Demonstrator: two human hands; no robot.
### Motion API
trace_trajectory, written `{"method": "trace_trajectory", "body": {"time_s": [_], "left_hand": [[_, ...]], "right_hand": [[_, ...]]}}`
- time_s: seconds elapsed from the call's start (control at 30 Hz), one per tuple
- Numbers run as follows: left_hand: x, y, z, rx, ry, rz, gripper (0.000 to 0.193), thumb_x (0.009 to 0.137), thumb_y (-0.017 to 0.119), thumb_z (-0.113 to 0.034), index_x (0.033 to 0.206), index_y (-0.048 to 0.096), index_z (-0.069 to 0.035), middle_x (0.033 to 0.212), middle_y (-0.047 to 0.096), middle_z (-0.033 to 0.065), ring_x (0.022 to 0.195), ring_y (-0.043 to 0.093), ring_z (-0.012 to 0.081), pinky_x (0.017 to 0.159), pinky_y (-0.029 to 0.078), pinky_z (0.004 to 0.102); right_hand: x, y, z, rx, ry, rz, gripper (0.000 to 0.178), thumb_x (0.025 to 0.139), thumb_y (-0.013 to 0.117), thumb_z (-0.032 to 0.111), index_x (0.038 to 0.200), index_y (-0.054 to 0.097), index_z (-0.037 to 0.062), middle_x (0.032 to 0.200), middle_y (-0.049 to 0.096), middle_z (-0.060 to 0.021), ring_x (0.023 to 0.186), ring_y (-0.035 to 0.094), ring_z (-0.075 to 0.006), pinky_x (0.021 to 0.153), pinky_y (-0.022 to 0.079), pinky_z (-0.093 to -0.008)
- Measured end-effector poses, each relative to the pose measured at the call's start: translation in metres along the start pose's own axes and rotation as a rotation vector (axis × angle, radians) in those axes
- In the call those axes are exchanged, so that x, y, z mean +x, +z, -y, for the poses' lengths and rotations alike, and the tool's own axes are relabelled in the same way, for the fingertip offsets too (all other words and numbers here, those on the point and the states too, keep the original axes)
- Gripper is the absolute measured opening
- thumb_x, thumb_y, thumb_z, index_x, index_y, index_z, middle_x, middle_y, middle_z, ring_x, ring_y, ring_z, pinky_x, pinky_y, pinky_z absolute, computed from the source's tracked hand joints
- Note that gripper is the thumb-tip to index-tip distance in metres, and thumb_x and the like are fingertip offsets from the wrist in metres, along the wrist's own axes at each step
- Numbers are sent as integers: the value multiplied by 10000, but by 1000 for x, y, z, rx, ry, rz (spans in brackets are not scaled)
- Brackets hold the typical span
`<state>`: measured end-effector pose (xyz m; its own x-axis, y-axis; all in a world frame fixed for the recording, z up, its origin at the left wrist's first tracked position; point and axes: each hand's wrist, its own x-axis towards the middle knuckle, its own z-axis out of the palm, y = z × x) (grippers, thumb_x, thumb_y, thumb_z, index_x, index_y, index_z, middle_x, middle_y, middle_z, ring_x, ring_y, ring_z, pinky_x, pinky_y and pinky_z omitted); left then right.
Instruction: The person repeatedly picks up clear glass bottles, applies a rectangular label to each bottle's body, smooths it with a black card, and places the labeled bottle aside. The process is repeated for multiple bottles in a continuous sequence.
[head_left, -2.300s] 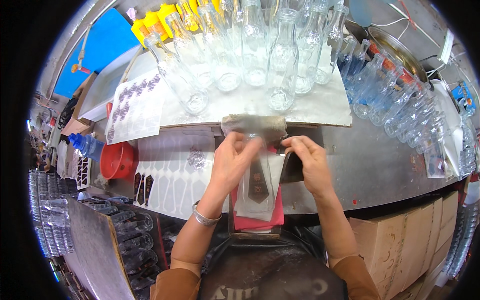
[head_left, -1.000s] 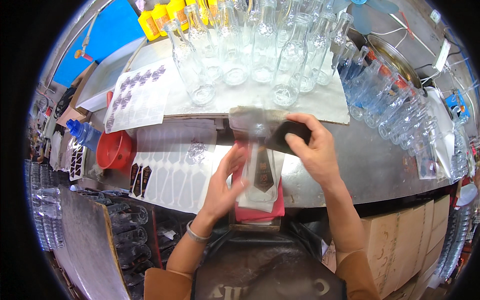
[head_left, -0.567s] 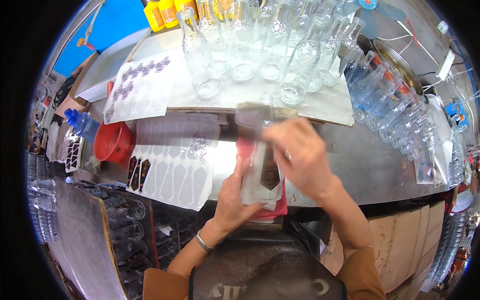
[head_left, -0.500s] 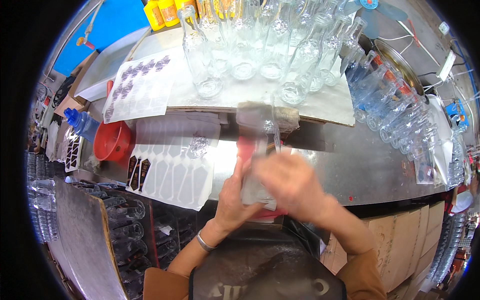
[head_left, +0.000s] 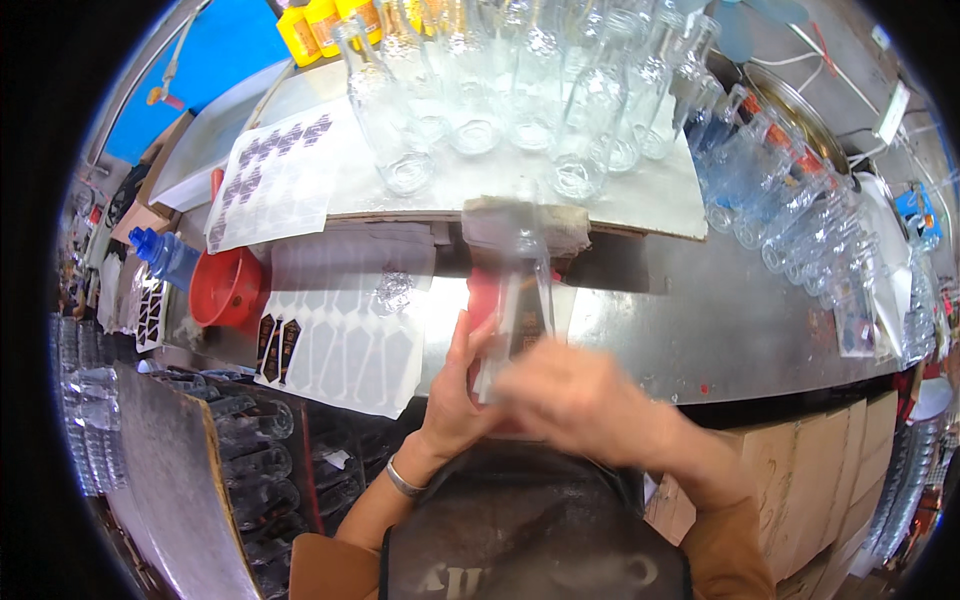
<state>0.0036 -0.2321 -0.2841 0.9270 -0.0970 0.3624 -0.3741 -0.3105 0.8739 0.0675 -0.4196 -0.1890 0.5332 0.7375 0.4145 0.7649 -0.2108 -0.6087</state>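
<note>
A clear glass bottle [head_left: 540, 275] lies in front of me, its neck end on a folded cloth [head_left: 575, 230] and its base toward me. On its upper side is a dark label [head_left: 527, 318] with small orange marks. My left hand [head_left: 452, 390], with a bracelet at the wrist, is closed round the bottle's lower left side. Over the base end is my right hand [head_left: 580, 400], its fingers smeared by motion. Whether it holds anything is unclear. Something red [head_left: 483, 300] shows under the bottle. Left of it lies a label sheet [head_left: 340, 350] with a few dark labels on it.
Several clear bottles [head_left: 475, 135] stand on the raised white board, and more bottles [head_left: 780, 220] lean at right. A red bucket [head_left: 225, 288] and a blue-capped bottle [head_left: 165, 255] are at left. Cardboard boxes [head_left: 800, 470] stand below the bench edge.
My right hand has moved down toward me, uncovering the dark label on the bottle. My left hand keeps its place at the bottle's side. The whole view has shifted slightly.
</note>
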Motion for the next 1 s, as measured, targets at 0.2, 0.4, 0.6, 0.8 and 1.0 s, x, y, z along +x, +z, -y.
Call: {"method": "trace_trajectory", "body": {"time_s": [0.2, 0.4, 0.6, 0.8, 1.0], "left_hand": [[-5, -9, 2, -20, -136, 70, 1145, 768, 814, -26, 1601, 29, 20, 1541, 434, 225, 1349, 511, 277, 1115, 417, 373], [-4, -6, 4, -46, -117, 58, 1124, 753, 818, -29, 1602, 83, 15, 1523, 460, 209, 1331, 525, 275, 1117, 416, 366], [-4, -4, 3, -40, -167, 60, 1122, 720, 789, -5, 1602, 98, 27, 1494, 493, 236, 1354, 513, 302, 1155, 358, 408], [-3, -3, 1, -10, -120, 46, 1107, 710, 784, 6, 1598, 125, 32, 1495, 487, 242, 1358, 507, 307, 1149, 365, 405], [1, -5, -1, 26, -78, 86, 1087, 726, 830, -33, 1585, 167, 32, 1535, 434, 247, 1404, 467, 338, 1162, 373, 408]], "right_hand": [[10, 0, -42, -92, -69, -302, 271, 726, 742, -4, 985, 706, 72, 1011, 710, -89, 913, 661, -293, 817, 538, -375], [-18, -4, -23, 65, -22, -281, 272, 725, 715, -30, 978, 667, 58, 1002, 686, -87, 863, 652, -268, 717, 556, -379], [-70, 10, -20, 299, -9, -146, 328, 694, 713, -31, 1012, 672, 39, 1028, 690, -131, 912, 667, -323, 788, 545, -393], [-37, -8, -32, 268, 366, -352, 285, 852, 685, 28, 1137, 686, 24, 986, 724, -124, 836, 698, -207, 768, 541, -318], [32, -22, -87, -22, 325, -556, 265, 899, 661, 54, 1158, 676, 2, 889, 717, -133, 782, 677, -177, 744, 534, -301]]}}
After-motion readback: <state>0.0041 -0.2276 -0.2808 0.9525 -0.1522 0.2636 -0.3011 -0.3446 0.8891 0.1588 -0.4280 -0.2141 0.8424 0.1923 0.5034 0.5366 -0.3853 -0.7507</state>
